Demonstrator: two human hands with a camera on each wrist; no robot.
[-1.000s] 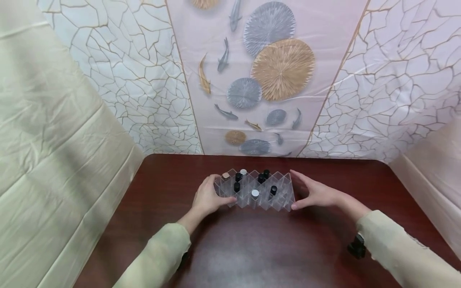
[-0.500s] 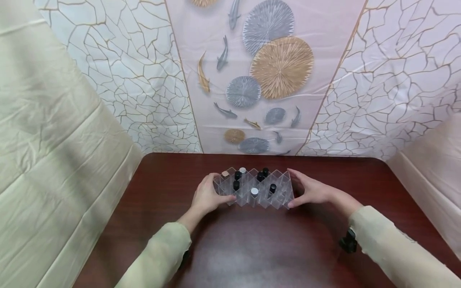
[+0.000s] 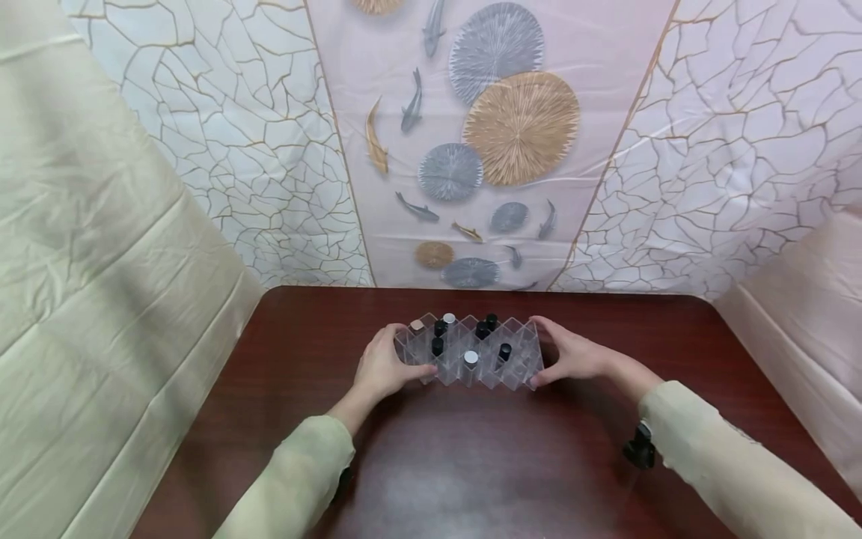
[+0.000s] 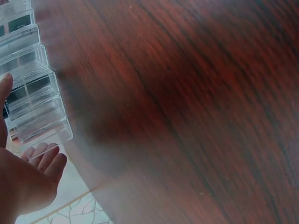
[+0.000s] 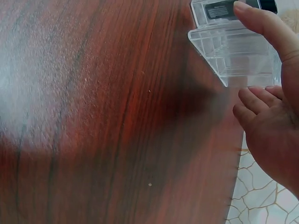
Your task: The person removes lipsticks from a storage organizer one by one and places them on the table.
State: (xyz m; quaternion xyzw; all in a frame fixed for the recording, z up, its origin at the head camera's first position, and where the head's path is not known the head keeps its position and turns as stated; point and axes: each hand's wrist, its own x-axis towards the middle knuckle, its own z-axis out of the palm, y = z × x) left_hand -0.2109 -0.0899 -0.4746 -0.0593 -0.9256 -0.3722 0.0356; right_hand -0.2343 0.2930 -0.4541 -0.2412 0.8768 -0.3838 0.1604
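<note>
One end of a clear divided rack (image 3: 491,376) is gripped by the left hand (image 3: 381,364), the opposite end by the right hand (image 3: 579,355). Black-capped bottles (image 3: 438,346), white-capped bottles (image 3: 471,358) and a beige-capped bottle (image 3: 417,325) are held in its compartments, between the hands. The dark table (image 3: 471,457) is seen on their near side.
</note>
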